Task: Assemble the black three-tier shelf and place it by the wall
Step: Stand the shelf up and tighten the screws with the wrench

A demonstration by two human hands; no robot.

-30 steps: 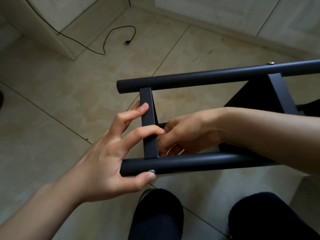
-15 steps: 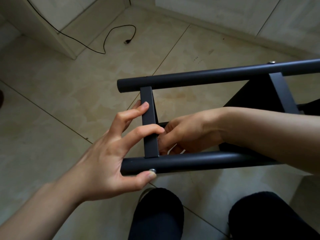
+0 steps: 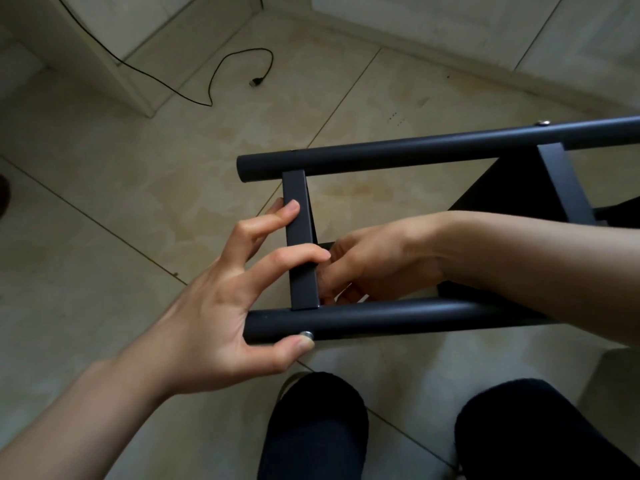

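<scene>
The black shelf frame lies on its side above the tiled floor. Its upper tube (image 3: 415,150) and lower tube (image 3: 398,320) run left to right, joined by a flat crossbar (image 3: 299,237). My left hand (image 3: 214,306) grips this crossbar with its fingers, and its thumb presses a silver bolt head (image 3: 306,335) under the lower tube. My right hand (image 3: 374,268) reaches in behind the crossbar's lower end with curled, pinching fingers; what they hold is hidden. A second crossbar (image 3: 564,188) and a black shelf panel (image 3: 512,188) sit to the right.
A black cable (image 3: 221,71) with a plug lies on the floor at the back left, beside a pale cabinet corner (image 3: 114,64). The wall's skirting (image 3: 450,46) runs along the back. My knees in dark trousers (image 3: 311,427) are below the frame.
</scene>
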